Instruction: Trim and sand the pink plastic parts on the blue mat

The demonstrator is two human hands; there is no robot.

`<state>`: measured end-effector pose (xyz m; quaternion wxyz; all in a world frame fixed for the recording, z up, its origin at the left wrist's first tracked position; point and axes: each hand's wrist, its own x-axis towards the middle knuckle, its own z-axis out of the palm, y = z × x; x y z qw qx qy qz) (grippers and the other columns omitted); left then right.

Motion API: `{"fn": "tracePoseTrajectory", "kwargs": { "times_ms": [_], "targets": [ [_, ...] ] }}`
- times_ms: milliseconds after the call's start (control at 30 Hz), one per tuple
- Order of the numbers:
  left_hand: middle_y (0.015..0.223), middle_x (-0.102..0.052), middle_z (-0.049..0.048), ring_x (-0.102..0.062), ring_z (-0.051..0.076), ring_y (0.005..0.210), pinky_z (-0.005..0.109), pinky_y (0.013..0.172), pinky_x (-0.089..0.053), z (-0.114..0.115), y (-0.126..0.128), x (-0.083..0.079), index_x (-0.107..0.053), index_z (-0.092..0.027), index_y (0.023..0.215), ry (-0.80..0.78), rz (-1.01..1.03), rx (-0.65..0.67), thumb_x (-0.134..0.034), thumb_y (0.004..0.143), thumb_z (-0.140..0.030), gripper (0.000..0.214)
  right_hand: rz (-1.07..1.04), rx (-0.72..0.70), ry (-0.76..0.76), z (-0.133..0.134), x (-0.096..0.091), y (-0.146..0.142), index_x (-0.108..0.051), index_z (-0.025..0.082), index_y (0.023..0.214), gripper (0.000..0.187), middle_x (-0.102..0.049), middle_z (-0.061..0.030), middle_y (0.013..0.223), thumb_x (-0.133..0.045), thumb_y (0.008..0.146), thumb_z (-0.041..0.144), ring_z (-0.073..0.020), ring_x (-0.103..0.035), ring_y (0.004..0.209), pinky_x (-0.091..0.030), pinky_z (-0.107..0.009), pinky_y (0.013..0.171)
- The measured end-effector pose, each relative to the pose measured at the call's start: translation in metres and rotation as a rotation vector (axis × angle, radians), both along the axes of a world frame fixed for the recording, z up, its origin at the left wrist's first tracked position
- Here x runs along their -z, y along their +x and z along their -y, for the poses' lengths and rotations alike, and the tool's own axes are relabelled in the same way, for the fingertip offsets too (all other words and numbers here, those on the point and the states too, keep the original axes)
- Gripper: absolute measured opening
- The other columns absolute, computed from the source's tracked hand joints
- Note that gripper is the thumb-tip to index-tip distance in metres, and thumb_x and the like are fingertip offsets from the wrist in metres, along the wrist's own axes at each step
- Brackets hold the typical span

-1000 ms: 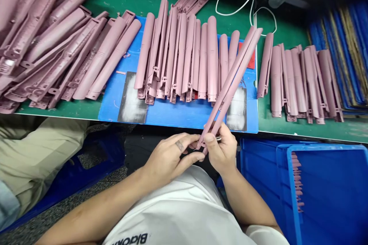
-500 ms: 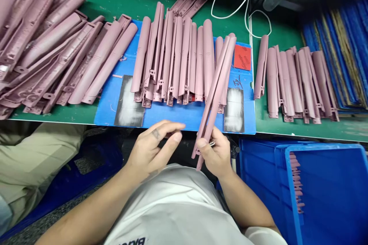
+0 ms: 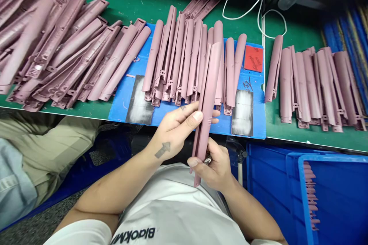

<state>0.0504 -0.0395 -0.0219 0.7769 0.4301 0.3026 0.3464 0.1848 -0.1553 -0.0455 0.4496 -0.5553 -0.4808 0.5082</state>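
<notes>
My right hand (image 3: 212, 165) grips the lower end of a pair of long pink moulded parts (image 3: 208, 99), held nearly upright against each other. A small metal piece (image 3: 207, 160) shows between its fingers. My left hand (image 3: 176, 126) is closed around the parts from the left, with its thumb pressed on the front one. Rows of similar pink parts (image 3: 184, 61) lie side by side on a blue corrugated board (image 3: 221, 127) just beyond my hands. The parts' lower ends are partly hidden by my right hand.
The green bench mat (image 3: 296, 30) carries more pink parts in heaps at left (image 3: 63, 53) and in a row at right (image 3: 310, 84). A blue plastic crate (image 3: 336, 203) stands at lower right. A seated person's khaki-clad leg (image 3: 48, 149) is at left.
My left hand has come back from beside the parts and closed on them. The pair has swung from leaning right to nearly upright, and the view has shifted slightly.
</notes>
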Motion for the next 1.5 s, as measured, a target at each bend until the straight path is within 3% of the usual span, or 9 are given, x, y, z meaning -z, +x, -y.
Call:
{"fn": "tracePoseTrajectory", "kwargs": {
  "times_ms": [233, 567, 767, 933, 1100, 1200, 1300, 1400, 1500],
  "targets": [
    [0.129, -0.083, 0.0125, -0.083, 0.028, 0.111, 0.039, 0.096, -0.070, 0.000, -0.002, -0.003, -0.081, -0.019, 0.130, -0.012, 0.021, 0.019, -0.071, 0.107, -0.041, 0.034, 0.002, 0.005, -0.023, 0.002, 0.001, 0.001, -0.056, 0.026, 0.087, 0.040, -0.072, 0.0023, 0.062, -0.068, 0.101, 0.061, -0.0161, -0.067, 0.047, -0.051, -0.025, 0.045],
    [0.128, -0.084, 0.0102, -0.083, 0.024, 0.111, 0.034, 0.099, -0.069, 0.000, -0.003, 0.000, -0.081, -0.020, 0.130, -0.015, 0.069, 0.018, -0.067, 0.110, -0.035, 0.029, 0.014, 0.023, 0.056, -0.002, -0.003, 0.000, -0.058, 0.025, 0.084, 0.036, -0.066, 0.0048, 0.060, -0.068, 0.103, 0.055, -0.0114, -0.055, 0.045, -0.045, -0.023, 0.045],
    [0.128, -0.083, 0.0122, -0.083, 0.028, 0.109, 0.040, 0.097, -0.070, 0.000, -0.005, 0.000, -0.080, -0.018, 0.131, -0.006, 0.020, 0.012, -0.070, 0.107, -0.039, 0.033, 0.050, 0.022, 0.045, -0.004, -0.003, 0.001, -0.058, 0.025, 0.083, 0.040, -0.064, 0.0046, 0.058, -0.068, 0.102, 0.059, -0.0118, -0.054, 0.046, -0.046, -0.024, 0.046],
    [0.130, -0.082, 0.0110, -0.083, 0.027, 0.109, 0.038, 0.096, -0.070, 0.000, -0.004, 0.003, -0.078, -0.021, 0.134, 0.002, 0.047, 0.045, -0.074, 0.105, -0.037, 0.033, 0.040, 0.012, 0.084, -0.004, 0.000, -0.003, -0.056, 0.025, 0.081, 0.036, -0.065, 0.0055, 0.059, -0.070, 0.101, 0.052, -0.0108, -0.052, 0.047, -0.045, -0.023, 0.047],
    [0.129, -0.082, 0.0118, -0.081, 0.024, 0.115, 0.037, 0.104, -0.067, 0.007, -0.009, 0.018, -0.069, -0.021, 0.147, 0.064, -0.042, 0.080, -0.074, 0.106, -0.039, 0.045, 0.232, 0.066, 0.034, -0.010, -0.012, 0.028, -0.061, 0.024, 0.086, 0.035, -0.066, 0.0046, 0.060, -0.066, 0.103, 0.054, -0.0123, -0.054, 0.045, -0.041, -0.025, 0.046],
    [0.128, -0.081, 0.0104, -0.081, 0.019, 0.106, 0.032, 0.096, -0.067, 0.010, -0.018, 0.023, -0.064, -0.023, 0.153, 0.329, -0.244, 0.008, -0.066, 0.110, -0.034, 0.044, 0.620, 0.131, -0.018, -0.040, -0.030, 0.059, -0.061, 0.025, 0.083, 0.039, -0.066, 0.0021, 0.059, -0.066, 0.103, 0.058, -0.0166, -0.061, 0.051, -0.042, -0.027, 0.055],
    [0.109, -0.081, 0.0068, -0.077, 0.018, 0.093, 0.034, 0.091, -0.063, 0.005, -0.024, 0.020, -0.070, -0.023, 0.141, 0.881, -0.483, -0.123, -0.065, 0.108, -0.018, 0.034, 1.046, 0.131, -0.089, -0.088, -0.050, 0.068, -0.060, 0.025, 0.077, 0.045, -0.069, -0.0038, 0.063, -0.066, 0.102, 0.062, -0.0252, -0.071, 0.067, -0.043, -0.030, 0.064],
    [0.113, -0.079, 0.0113, -0.075, 0.028, 0.106, 0.046, 0.100, -0.058, -0.007, -0.020, 0.015, -0.066, -0.024, 0.143, 1.345, -0.687, -0.231, -0.070, 0.101, -0.014, 0.043, 1.170, 0.065, -0.169, -0.130, -0.063, 0.064, -0.067, 0.022, 0.082, 0.051, -0.080, -0.0122, 0.084, -0.060, 0.105, 0.068, -0.0311, -0.078, 0.086, -0.047, -0.032, 0.070],
    [0.131, -0.076, 0.0207, -0.072, 0.040, 0.124, 0.057, 0.108, -0.054, -0.023, -0.005, 0.013, -0.061, -0.020, 0.150, 1.511, -0.808, -0.202, -0.077, 0.098, -0.020, 0.054, 1.119, 0.029, -0.160, -0.148, -0.068, 0.078, -0.071, 0.022, 0.081, 0.065, -0.081, -0.0109, 0.086, -0.049, 0.107, 0.077, -0.0283, -0.078, 0.087, -0.048, -0.031, 0.070]
  ]
}}
